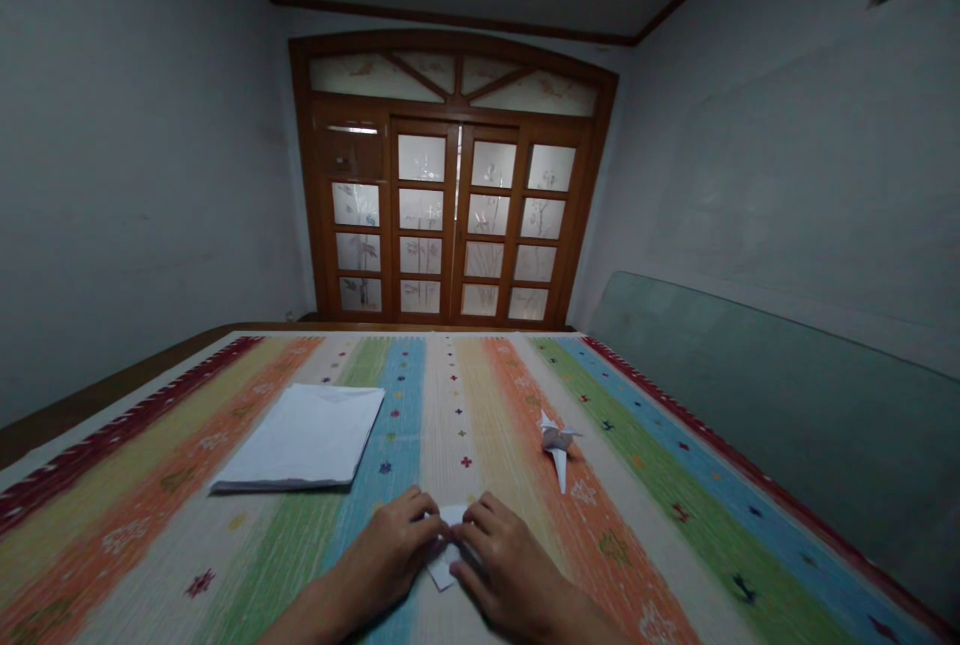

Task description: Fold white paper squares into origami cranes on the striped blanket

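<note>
Under everything, the worktop (112, 391) wears a striped cloth (442, 405); soft fabric could ruck beneath a leaning wrist and make any crease pressed on it run crooked. At ten o'clock from the hands, the stack of white sheets (304, 440) looks loose, so a wide sweep of the left forearm could fan it out. Near six o'clock in the view, the left hand (401, 535) and right hand (506, 555) meet, fingers drawn in narrow, pinching the small folded paper (442, 570) between them. Uneven pull could skew its fold or tear it; in this dim light, with knuckles over its middle, I can't fairly judge whether the edges line up. The folded paper figure (556, 442), between one and two o'clock from the hands, could be knocked or bent by a careless right hand.

The worktop's edge is brown wood. The cloth appears woven, dotted with small motifs. The stack is flat, four-sided and matte; the pinched paper shows a crisp, pointed corner; the figure is spiky, with one long tapering point.
</note>
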The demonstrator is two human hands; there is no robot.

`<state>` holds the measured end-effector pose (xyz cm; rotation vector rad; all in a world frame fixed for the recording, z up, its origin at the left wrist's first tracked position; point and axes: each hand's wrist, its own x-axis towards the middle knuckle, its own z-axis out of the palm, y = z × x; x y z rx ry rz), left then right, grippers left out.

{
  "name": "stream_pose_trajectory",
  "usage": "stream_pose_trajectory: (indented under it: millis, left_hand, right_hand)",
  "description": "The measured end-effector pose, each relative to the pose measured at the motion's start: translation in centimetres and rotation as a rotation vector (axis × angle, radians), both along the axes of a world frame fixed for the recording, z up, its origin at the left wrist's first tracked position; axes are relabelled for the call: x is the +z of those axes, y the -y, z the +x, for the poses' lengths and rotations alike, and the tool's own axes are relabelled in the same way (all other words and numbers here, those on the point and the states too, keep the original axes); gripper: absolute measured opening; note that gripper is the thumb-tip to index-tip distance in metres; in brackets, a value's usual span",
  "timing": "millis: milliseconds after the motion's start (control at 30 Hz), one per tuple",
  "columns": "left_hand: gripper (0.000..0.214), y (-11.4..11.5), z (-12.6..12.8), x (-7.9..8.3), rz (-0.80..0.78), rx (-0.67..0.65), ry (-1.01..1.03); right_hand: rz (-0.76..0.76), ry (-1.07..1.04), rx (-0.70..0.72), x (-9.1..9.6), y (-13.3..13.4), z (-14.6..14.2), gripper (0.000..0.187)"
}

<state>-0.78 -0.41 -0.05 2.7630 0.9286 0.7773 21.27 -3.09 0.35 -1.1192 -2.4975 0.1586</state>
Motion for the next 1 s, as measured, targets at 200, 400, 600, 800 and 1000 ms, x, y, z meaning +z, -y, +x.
stream_pose_trajectory:
  millis: [200, 400, 600, 800, 1000]
  left_hand:
    - [0.017, -0.3, -0.1, -0.4, -0.003, -0.026, 0.048]
    - [0.021, 0.7, -0.2, 0.9, -0.028, -0.022, 0.046]
    - [0.023, 0.6, -0.5, 1.4, -0.131, -0.028, 0.044]
    - [0.016, 0.0, -0.6, 1.0, -0.139, -0.029, 0.046]
    - [0.010, 0.0, -0.3, 0.4, -0.097, -0.013, 0.006]
  right_hand:
    - [0.029, 0.025, 0.034, 0.0, 0.2, -0.2, 0.012]
    - [-0.032, -0.032, 0.065, 0.7, 0.7, 0.2, 0.018]
    - [-0.164, -0.111, 0.032, 1.5, 1.0, 0.8, 0.015]
    - [-0.159, -0.159, 0.037, 0.6, 0.6, 0.8, 0.012]
    - [-0.107, -0.136, 0.022, 0.3, 0.5, 0.3, 0.012]
